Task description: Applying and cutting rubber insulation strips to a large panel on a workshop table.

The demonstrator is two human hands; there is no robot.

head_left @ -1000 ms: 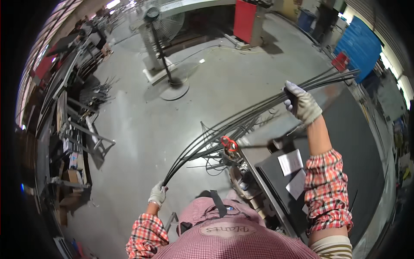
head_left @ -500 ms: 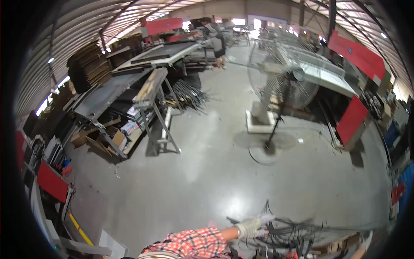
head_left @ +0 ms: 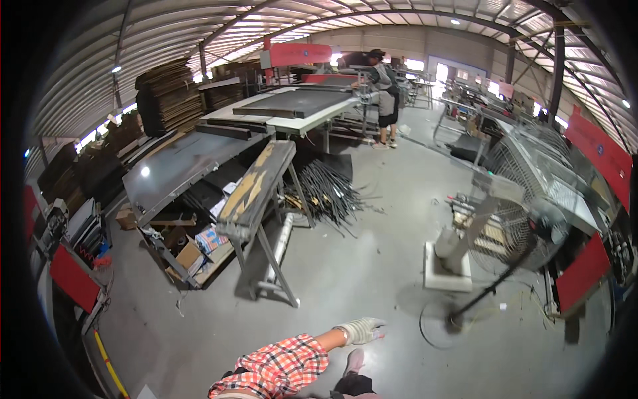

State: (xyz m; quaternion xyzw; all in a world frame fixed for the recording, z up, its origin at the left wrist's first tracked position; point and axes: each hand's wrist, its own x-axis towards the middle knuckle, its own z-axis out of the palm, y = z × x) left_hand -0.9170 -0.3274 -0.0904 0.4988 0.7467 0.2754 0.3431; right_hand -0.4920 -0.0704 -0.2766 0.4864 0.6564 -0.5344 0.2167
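Note:
My left hand [head_left: 362, 330] reaches out over the grey floor near the lower edge, in a pale knitted glove that leaves fingertips bare. A red-and-white checked sleeve [head_left: 286, 364] covers most of that arm. The fingers point rightward, stretched out, and nothing shows in them. Just below the hand is my own shoe [head_left: 355, 361]. Ahead and to the left stands a narrow bench [head_left: 258, 189] with a worn wooden top and metal legs, apart from the hand. My right hand is out of the picture.
A floor fan [head_left: 525, 219] and a pale square pedestal base [head_left: 448, 266] stand to the right. Thin dark strips [head_left: 325, 189] lie piled behind the bench. Left is a low dark-topped table [head_left: 189, 166] with boxes beneath. A person [head_left: 385, 100] stands at a farther machine table.
My view has swung left and moved nearer the bench. The tangle of black strips beside my left hand has gone out of view. My left hand now appears farther left, its fingers closer together.

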